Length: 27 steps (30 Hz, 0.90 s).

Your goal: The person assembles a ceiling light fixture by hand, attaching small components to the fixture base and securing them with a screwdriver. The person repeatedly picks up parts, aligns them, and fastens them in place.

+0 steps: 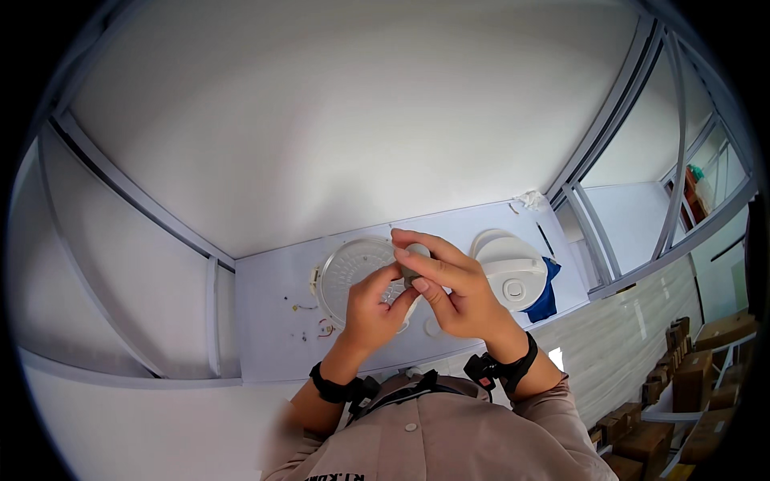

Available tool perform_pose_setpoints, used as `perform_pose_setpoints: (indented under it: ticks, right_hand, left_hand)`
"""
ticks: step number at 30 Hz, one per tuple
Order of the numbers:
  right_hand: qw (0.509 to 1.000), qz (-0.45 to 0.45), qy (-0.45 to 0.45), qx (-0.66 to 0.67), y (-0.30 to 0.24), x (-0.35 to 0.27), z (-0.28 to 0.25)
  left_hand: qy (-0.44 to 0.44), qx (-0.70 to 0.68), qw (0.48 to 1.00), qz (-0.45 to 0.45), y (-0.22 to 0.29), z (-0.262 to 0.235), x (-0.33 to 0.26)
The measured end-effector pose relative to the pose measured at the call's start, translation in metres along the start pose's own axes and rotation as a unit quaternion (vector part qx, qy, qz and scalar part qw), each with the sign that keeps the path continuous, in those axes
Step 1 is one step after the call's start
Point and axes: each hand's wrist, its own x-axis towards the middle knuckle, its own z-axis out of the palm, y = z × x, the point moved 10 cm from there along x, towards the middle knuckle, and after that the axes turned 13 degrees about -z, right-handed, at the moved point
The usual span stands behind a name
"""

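Both hands come together in front of my chest, above the table. Between them is a small grey cylindrical part [414, 263] with a rounded top; its exact kind is too small to make out. My left hand [374, 305] pinches it from the lower left with thumb and fingers. From the right, my right hand [459, 289] grips its top and side with bent fingers and thumb. Beneath my hands lies a round white appliance part [342, 272] with a ribbed, shiny inside, partly hidden by the left hand.
A white domed appliance piece [513, 280] with a handle sits at the right on a blue cloth [545, 298]. Small wires and connectors [325, 327] lie on the white table [273, 353] at the left. A dark pen-like stick [545, 234] and crumpled white material [531, 200] lie toward the back right.
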Motion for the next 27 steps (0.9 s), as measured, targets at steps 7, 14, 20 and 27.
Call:
perform_pose_setpoints:
  ticks: [7, 14, 20, 27]
  right_hand:
    - [0.997, -0.021, 0.021, -0.069, -0.001, -0.005, -0.009]
    - [0.997, -0.025, 0.022, -0.067, -0.008, 0.001, -0.003]
    - [1.0, -0.005, -0.005, 0.014, -0.002, -0.009, -0.003]
    - [0.998, -0.027, 0.044, -0.021, 0.002, -0.019, -0.011]
  left_hand:
    - [-0.007, 0.019, 0.998, 0.052, 0.009, 0.001, -0.005]
    - [0.021, 0.023, 0.999, 0.013, 0.006, 0.0, 0.0]
    - [-0.058, 0.029, 0.998, 0.006, -0.001, 0.005, -0.003]
    - [0.014, 0.045, 0.995, 0.087, 0.022, 0.002, -0.001]
